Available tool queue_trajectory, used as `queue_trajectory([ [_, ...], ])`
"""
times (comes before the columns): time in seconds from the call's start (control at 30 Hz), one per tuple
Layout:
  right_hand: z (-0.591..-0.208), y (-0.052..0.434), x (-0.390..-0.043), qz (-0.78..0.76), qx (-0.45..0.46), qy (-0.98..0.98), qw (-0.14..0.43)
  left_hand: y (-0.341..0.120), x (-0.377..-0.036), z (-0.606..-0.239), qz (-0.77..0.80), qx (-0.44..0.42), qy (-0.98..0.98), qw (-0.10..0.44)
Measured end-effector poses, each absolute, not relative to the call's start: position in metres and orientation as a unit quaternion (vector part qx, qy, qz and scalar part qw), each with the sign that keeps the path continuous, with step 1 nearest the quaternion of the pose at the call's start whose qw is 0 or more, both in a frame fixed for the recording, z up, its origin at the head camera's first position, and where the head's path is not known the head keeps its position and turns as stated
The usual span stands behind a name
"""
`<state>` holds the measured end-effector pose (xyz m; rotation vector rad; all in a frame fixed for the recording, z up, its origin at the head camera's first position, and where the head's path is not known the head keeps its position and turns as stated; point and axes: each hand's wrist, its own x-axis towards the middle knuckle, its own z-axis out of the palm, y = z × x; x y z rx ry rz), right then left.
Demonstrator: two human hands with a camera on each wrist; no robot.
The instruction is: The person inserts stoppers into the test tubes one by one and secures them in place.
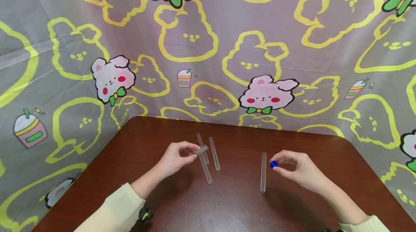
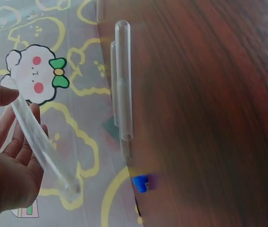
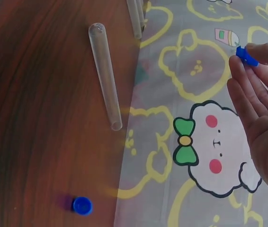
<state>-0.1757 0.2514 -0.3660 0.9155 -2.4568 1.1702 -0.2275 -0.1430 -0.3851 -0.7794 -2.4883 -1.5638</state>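
Note:
In the head view my left hand (image 1: 177,158) pinches a clear test tube (image 1: 201,150) between thumb and fingertips; the left wrist view shows this tube (image 2: 39,137) slanting across the open palm. Around it on the table lie several more test tubes (image 1: 214,154). On the right, my right hand (image 1: 300,169) pinches a small blue cap (image 1: 274,164) just beside another test tube (image 1: 263,172) lying on the table. A loose blue cap (image 3: 82,205) rests on the table in the right wrist view; the head view does not show it, probably behind my hand.
The brown wooden table (image 1: 237,203) has rounded far corners. A patterned cloth (image 1: 214,37) with cartoon animals hangs behind it and at both sides. A blue cap (image 2: 141,183) also appears low in the left wrist view.

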Motion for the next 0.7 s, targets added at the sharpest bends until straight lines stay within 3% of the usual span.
queue_trajectory([
  [0.7, -0.356, 0.234, -0.207, 0.426, 0.320, -0.842, 0.092, -0.119, -0.231, -0.377, -0.502, -0.324, -0.799, 0.065],
])
